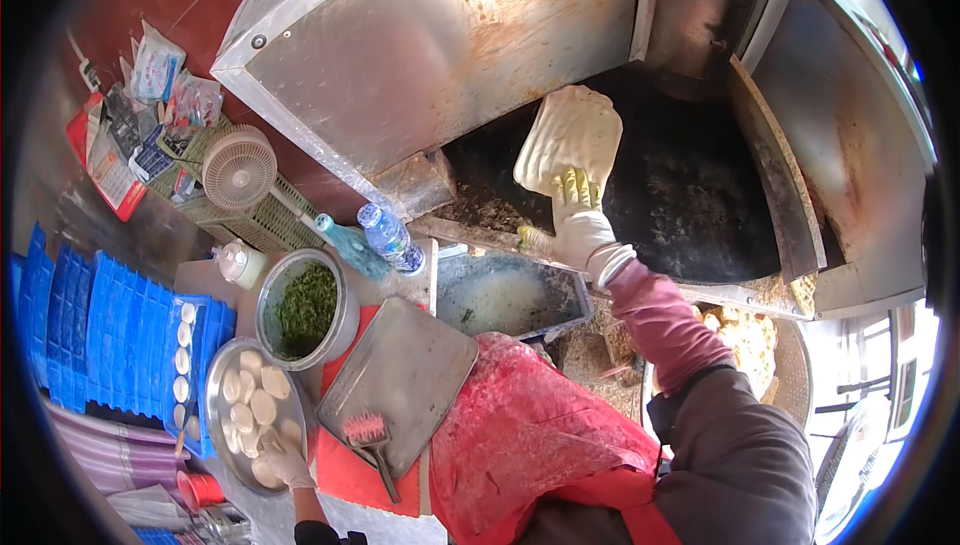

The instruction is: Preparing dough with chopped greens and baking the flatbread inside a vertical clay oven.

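Observation:
My right hand, in a white glove with yellowish fingertips, reaches over a dark round griddle. Its fingers lie spread on the near edge of a flat, ridged sheet of pale dough, with the thumb held apart. At the lower left, my left hand, in a thin whitish glove, reaches into a metal bowl of round dough pieces. Its fingers touch pieces near the bowl's right side; whether they grip one is hidden.
Metal panels wall the griddle. Nearby are a trough of cloudy liquid, a tray with a pink-bristled brush, a tub of chopped greens, bottles, a fan, stacked blue crates and a perforated basin.

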`<state>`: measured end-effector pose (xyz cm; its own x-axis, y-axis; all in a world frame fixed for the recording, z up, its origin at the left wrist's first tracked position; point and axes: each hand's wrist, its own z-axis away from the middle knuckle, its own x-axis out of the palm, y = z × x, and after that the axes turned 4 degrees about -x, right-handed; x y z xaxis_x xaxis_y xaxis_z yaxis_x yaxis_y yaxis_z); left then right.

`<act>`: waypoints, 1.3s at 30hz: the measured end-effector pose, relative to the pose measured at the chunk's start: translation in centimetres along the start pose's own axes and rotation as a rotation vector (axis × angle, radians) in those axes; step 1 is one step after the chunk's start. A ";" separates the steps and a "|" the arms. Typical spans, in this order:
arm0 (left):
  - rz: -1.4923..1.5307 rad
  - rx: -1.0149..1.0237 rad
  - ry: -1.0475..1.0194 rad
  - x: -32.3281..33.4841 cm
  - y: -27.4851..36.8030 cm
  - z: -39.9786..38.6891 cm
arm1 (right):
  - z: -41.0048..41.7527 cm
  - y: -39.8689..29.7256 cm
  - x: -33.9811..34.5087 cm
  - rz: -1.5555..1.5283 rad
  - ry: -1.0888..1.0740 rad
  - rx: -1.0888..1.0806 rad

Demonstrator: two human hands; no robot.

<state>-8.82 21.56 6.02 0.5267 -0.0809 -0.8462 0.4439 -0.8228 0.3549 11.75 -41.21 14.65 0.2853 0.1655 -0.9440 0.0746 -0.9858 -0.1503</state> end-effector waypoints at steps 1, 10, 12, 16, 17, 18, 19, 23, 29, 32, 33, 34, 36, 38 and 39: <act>-0.030 -0.017 0.011 -0.5 0.3 0.4 | 0.0 0.1 -0.1 -0.061 -0.091 -0.021; -0.043 -0.009 0.006 0.1 -0.6 0.1 | -11.9 12.4 0.6 0.096 -0.161 0.183; -0.045 -0.030 0.003 0.2 0.0 0.1 | -13.8 13.5 -0.6 0.088 -0.282 0.202; -0.005 0.017 -0.028 0.6 -1.0 -0.2 | -14.7 9.3 1.5 0.473 -0.185 0.236; 0.017 0.010 -0.037 0.8 -0.9 -0.5 | -13.4 9.0 3.3 0.357 -0.158 0.268; 0.001 -0.013 -0.036 0.3 -1.6 -0.1 | -11.2 2.3 0.8 0.233 -0.135 0.269; -0.012 -0.001 -0.030 0.3 -1.3 -0.1 | -10.3 0.9 0.3 0.139 -0.190 0.289; 0.002 0.035 -0.018 0.4 0.0 -0.3 | -5.9 -1.8 0.4 0.094 -0.077 0.174; -0.048 -0.022 -0.026 0.1 0.2 0.1 | -1.6 -3.2 1.6 0.094 -0.090 -0.003; -0.134 -0.040 0.009 0.8 -1.5 0.1 | -4.2 -3.9 1.1 0.067 -0.003 -0.093; -0.172 -0.031 0.009 1.1 -1.1 0.0 | -5.2 -3.5 0.1 0.083 0.080 -0.106; -0.162 -0.019 0.006 1.3 -0.6 -0.1 | -7.0 -2.3 2.8 -0.072 0.067 -0.047; -0.053 -0.009 0.010 0.8 -0.9 0.0 | -6.8 -5.2 2.7 0.059 -0.031 0.027; -0.029 -0.008 0.015 0.8 0.1 -0.1 | -6.1 -7.0 2.0 0.182 -0.172 0.095; -0.006 -0.012 0.011 0.7 0.7 0.0 | -5.8 -6.4 2.4 0.191 -0.212 0.028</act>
<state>-8.14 20.88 5.64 0.5322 -0.0696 -0.8438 0.4553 -0.8167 0.3546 17.54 -34.31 15.02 0.0856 -0.0295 -0.9959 0.0111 -0.9995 0.0306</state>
